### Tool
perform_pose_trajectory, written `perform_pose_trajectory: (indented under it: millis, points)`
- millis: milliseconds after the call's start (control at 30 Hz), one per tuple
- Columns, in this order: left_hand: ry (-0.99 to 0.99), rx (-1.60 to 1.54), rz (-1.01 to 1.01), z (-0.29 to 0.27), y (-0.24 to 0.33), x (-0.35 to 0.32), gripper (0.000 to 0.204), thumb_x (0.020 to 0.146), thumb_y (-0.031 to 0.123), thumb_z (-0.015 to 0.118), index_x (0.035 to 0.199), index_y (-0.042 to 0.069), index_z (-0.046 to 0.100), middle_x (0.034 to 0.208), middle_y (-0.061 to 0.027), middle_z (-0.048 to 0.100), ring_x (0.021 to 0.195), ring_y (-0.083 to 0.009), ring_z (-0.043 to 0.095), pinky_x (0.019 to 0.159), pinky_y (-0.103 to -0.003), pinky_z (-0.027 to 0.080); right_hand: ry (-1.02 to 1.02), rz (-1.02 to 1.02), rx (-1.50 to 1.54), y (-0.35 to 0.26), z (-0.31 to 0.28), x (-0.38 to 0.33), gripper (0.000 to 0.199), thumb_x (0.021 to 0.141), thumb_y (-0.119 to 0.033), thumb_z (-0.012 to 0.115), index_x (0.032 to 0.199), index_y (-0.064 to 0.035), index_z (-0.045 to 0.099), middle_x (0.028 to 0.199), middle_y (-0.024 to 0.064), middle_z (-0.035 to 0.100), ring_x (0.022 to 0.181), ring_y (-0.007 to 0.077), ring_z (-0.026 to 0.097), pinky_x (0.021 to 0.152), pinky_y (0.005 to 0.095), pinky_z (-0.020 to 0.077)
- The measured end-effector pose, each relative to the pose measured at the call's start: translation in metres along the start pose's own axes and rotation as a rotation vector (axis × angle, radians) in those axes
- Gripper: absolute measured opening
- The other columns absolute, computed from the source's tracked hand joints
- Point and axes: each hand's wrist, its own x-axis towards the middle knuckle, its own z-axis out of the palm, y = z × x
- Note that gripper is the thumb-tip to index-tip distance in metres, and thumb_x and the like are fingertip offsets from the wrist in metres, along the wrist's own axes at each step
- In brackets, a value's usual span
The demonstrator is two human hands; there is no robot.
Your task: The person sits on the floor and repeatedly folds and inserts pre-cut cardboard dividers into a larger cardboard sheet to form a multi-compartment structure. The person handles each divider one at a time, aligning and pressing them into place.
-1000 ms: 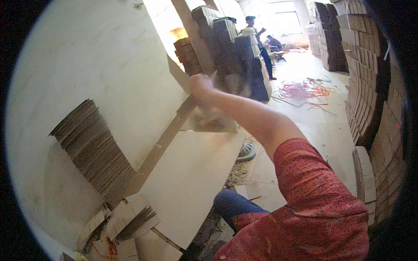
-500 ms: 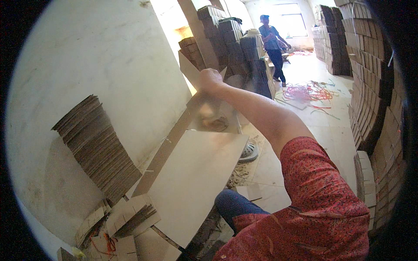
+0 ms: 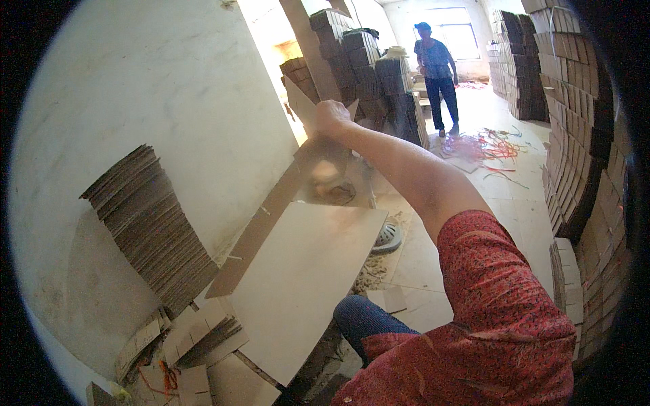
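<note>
My right hand (image 3: 332, 118) reaches out from the red patterned sleeve, its fingers closed on a flat piece of cardboard (image 3: 300, 103). One pointed corner of the cardboard sticks out on each side of the hand. Below the hand is a dusty machine part (image 3: 335, 193) with a pale, blurred round patch, too unclear to name. A pale board (image 3: 305, 271) slopes from there toward me. Along its wall side lies a long brown cardboard strip (image 3: 247, 247) with a slit in it. My left hand is out of sight.
A tall cardboard stack (image 3: 149, 230) leans at the left wall. Loose notched pieces (image 3: 200, 331) and an orange strap (image 3: 166, 382) lie near me. Cardboard piles (image 3: 575, 115) line the right side. A person (image 3: 437, 74) stands far back near tangled straps (image 3: 491, 145). A grey vented housing (image 3: 389, 237) sits on the floor.
The person at the back has stepped right and now stands more upright. My right hand keeps its grip on the cardboard and has barely shifted.
</note>
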Motion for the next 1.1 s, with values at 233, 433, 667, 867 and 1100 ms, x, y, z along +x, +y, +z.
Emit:
perform_pose_trajectory:
  millis: [233, 433, 667, 867, 1100]
  points:
    - [0.145, 0.000, 0.011, 0.039, -0.036, 0.029, 0.046, 0.087, 0.040, 0.059, 0.115, 0.004, 0.052, 0.111, -0.0189, 0.059, 0.099, -0.0371, 0.057, 0.084, -0.050, 0.048, -0.012, -0.018, 0.027, -0.003, -0.003, 0.012, 0.022, 0.082, -0.016, 0.055, 0.095, -0.0064, 0.070, 0.100, 0.0155, 0.067, 0.096, 0.0309, 0.065, 0.082, 0.0387, 0.0519]
    - [0.004, -0.121, -0.018, 0.012, -0.013, 0.009, 0.044, 0.089, 0.034, 0.058, 0.119, 0.003, 0.050, 0.115, -0.0196, 0.057, 0.100, -0.0374, 0.056, 0.084, -0.049, 0.049, -0.017, -0.042, 0.007, -0.001, -0.003, 0.012, 0.024, 0.082, -0.016, 0.054, 0.096, -0.0051, 0.070, 0.105, 0.0176, 0.065, 0.100, 0.0319, 0.063, 0.084, 0.0394, 0.0509]
    - [-0.031, -0.122, -0.066, 0.014, -0.018, 0.013, 0.048, 0.090, 0.035, 0.057, 0.125, 0.004, 0.047, 0.119, -0.0193, 0.056, 0.101, -0.0365, 0.057, 0.084, -0.048, 0.049, -0.035, -0.034, 0.003, 0.001, 0.000, 0.016, 0.024, 0.083, -0.016, 0.053, 0.095, -0.0055, 0.070, 0.105, 0.0183, 0.065, 0.100, 0.0322, 0.063, 0.084, 0.0397, 0.0509]
    - [0.040, -0.047, -0.029, 0.024, -0.024, 0.019, 0.051, 0.086, 0.042, 0.060, 0.118, 0.003, 0.051, 0.113, -0.0195, 0.059, 0.100, -0.0363, 0.058, 0.083, -0.048, 0.048, -0.027, -0.038, 0.016, 0.003, 0.006, 0.016, 0.024, 0.082, -0.018, 0.055, 0.096, -0.0061, 0.070, 0.103, 0.0176, 0.065, 0.098, 0.0314, 0.064, 0.083, 0.0388, 0.0514]
    - [0.055, -0.111, 0.039, -0.002, 0.011, -0.012, 0.049, 0.086, 0.041, 0.060, 0.113, 0.001, 0.053, 0.105, -0.0204, 0.062, 0.094, -0.0352, 0.060, 0.080, -0.047, 0.048, -0.053, -0.005, -0.021, 0.014, 0.011, 0.009, 0.023, 0.081, -0.018, 0.055, 0.095, -0.0069, 0.070, 0.103, 0.0171, 0.066, 0.098, 0.0314, 0.064, 0.082, 0.0388, 0.0518]
